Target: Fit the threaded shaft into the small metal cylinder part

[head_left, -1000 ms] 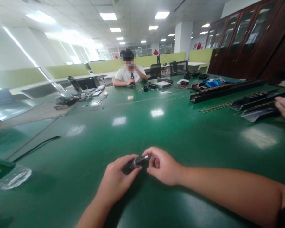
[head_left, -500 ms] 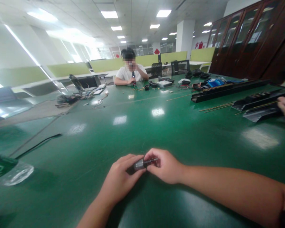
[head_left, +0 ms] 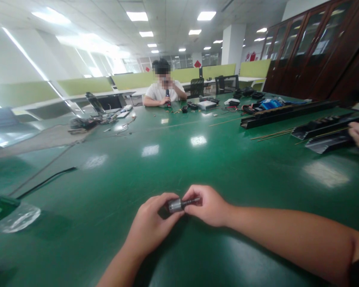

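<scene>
One metal part (head_left: 175, 205), glossy green table (head_left: 116, 175), dark cabinets (head_left: 309, 52) beyond

The wearer's two hands (head_left: 151, 221) (head_left: 208, 206) — one metal cylinder (head_left: 175, 205), one bottle (head_left: 20, 219), three black channels (head_left: 272, 118).

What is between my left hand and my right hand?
In the head view, a metal cylinder, held by your left hand, with a dark ridged shaft reaching your right hand.
</scene>
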The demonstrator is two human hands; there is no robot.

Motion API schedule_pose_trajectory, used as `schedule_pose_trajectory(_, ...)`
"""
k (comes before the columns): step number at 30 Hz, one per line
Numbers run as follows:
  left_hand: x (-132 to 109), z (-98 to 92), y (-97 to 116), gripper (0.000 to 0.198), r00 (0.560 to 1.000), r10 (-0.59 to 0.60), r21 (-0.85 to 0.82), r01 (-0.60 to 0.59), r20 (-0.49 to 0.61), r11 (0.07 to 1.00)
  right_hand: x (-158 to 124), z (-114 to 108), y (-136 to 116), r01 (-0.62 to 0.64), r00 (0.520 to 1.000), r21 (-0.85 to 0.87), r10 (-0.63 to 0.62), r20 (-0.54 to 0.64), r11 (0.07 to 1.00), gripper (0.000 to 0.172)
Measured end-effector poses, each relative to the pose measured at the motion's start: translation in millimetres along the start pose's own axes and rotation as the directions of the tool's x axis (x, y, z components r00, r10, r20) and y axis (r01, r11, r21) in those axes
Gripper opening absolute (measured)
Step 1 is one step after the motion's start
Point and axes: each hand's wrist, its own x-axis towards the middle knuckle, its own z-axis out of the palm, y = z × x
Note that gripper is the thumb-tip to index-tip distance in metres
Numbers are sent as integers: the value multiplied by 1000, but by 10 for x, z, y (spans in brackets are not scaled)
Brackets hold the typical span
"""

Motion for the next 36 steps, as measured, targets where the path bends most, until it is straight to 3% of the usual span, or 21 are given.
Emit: schedule_pose_trajectory(36,18,-59,48,24,998,-60,-30,61,28,998,21,-10,-14,-89,996,121,88,9,989,13)
